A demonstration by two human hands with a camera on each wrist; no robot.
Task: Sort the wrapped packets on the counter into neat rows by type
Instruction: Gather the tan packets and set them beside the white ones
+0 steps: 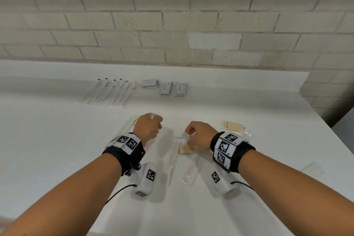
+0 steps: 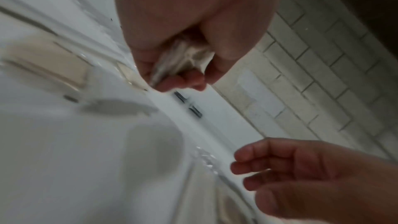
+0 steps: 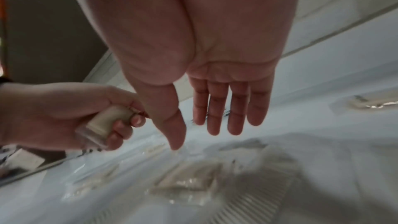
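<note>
The left hand [image 3: 71, 117] grips a small cream packet [image 3: 103, 122] above the counter [image 1: 57, 140]. The right hand [image 3: 215, 91] hangs loose-fingered over unsorted packets [image 1: 184, 148]. Sorting looks midway: the rows [image 1: 164, 88] by the wall are built. Next, I judge, the held packet needs placing beside its kind [image 1: 232, 126].

Print on the white sachets [image 1: 173, 88] at the back of the bench [image 1: 57, 140] is too small to be read. The packet [image 3: 103, 123] gripped in the left hand [image 1: 148, 126] is hidden in the head view. Packets [image 3: 189, 178] beneath the right hand [image 3: 215, 81] are smeared by motion blur; their contents cannot be told. Both forearms are cut off by the lower edge.
</note>
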